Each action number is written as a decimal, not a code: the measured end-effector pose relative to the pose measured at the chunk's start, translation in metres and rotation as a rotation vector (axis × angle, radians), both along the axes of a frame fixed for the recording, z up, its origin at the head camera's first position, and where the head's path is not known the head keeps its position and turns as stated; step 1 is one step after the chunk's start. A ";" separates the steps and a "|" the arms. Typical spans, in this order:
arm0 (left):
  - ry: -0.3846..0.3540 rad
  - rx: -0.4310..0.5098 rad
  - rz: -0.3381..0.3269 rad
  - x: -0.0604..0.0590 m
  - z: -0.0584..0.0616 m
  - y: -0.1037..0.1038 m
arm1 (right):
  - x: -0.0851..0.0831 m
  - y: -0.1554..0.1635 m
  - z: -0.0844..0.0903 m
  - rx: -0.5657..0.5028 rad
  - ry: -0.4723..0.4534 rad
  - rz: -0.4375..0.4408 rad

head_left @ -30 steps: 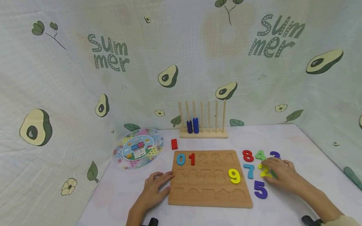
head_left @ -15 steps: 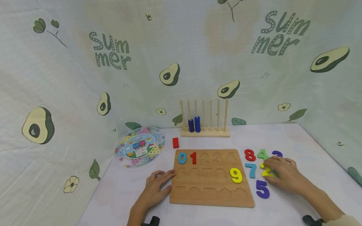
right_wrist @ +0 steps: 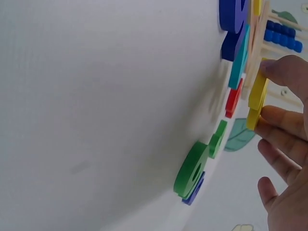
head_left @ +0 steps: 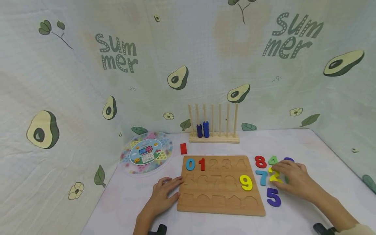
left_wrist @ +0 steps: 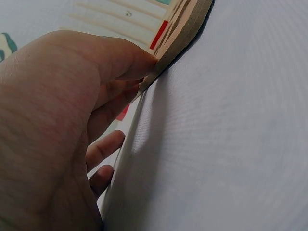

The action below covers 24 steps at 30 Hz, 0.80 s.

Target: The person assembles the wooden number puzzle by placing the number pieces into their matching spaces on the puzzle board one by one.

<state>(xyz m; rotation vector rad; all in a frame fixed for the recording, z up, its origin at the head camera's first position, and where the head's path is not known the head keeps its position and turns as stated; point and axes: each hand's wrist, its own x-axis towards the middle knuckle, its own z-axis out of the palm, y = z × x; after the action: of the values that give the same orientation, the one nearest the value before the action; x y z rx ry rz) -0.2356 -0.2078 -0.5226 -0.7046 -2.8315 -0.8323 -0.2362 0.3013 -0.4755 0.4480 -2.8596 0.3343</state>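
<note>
Item: yellow 2 (head_left: 275, 176), pinched between thumb and fingers (right_wrist: 281, 131) of my right hand (head_left: 292, 179), lifted on edge off the counter (head_left: 308, 150). Just beside those fingers: teal 7 (head_left: 261, 177), green 4 (head_left: 273, 160), red 8 (head_left: 260, 162), purple 5 (head_left: 273, 197). My left hand (head_left: 163, 195) lies with straight fingers against the puzzle board's (head_left: 220, 202) left edge. Bare counter lies right of the fingers.
</note>
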 end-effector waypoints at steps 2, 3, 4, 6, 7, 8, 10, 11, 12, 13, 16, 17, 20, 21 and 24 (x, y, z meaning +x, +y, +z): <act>0.006 -0.001 -0.002 0.000 0.000 0.000 | 0.000 -0.003 0.002 -0.005 -0.007 0.003; 0.007 -0.002 -0.001 0.000 -0.001 0.000 | 0.000 -0.005 0.003 -0.007 -0.010 0.002; 0.005 0.000 -0.001 0.000 -0.001 0.000 | -0.001 -0.006 0.003 -0.010 -0.012 0.001; 0.007 -0.002 0.000 0.000 -0.001 0.000 | -0.001 -0.009 0.004 -0.015 -0.020 0.002; 0.005 0.001 -0.002 0.000 -0.001 0.000 | -0.001 -0.010 0.005 -0.016 -0.022 0.002; 0.006 0.002 -0.003 0.000 -0.001 0.000 | -0.001 -0.011 0.005 -0.018 -0.022 0.002; 0.005 0.002 -0.003 0.000 -0.001 0.000 | -0.002 -0.013 0.005 -0.022 -0.016 0.004; 0.006 0.001 -0.002 0.000 -0.001 0.000 | -0.002 -0.014 0.006 -0.023 -0.013 0.006; 0.002 0.002 0.000 0.000 -0.001 0.000 | -0.003 -0.016 0.006 -0.023 -0.009 0.009; 0.000 0.001 0.002 0.000 -0.001 0.000 | -0.003 -0.017 0.007 -0.023 -0.005 0.010; -0.006 -0.003 0.012 0.000 -0.001 0.000 | -0.004 -0.021 0.009 -0.026 -0.011 0.021; -0.006 -0.003 0.013 0.000 -0.001 -0.001 | -0.004 -0.022 0.009 -0.029 -0.015 0.025; 0.001 -0.004 0.008 0.000 -0.002 -0.001 | -0.004 -0.026 0.011 -0.028 -0.027 0.038; 0.005 -0.006 0.005 0.000 -0.002 -0.001 | -0.004 -0.027 0.012 -0.026 -0.026 0.040; 0.018 0.001 -0.003 0.000 -0.002 0.000 | -0.004 -0.030 0.013 -0.017 -0.016 0.048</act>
<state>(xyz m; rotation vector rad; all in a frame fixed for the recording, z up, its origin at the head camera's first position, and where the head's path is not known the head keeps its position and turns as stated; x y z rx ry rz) -0.2356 -0.2083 -0.5244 -0.7129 -2.8148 -0.8238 -0.2405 0.2715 -0.4624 0.5143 -2.8624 0.3725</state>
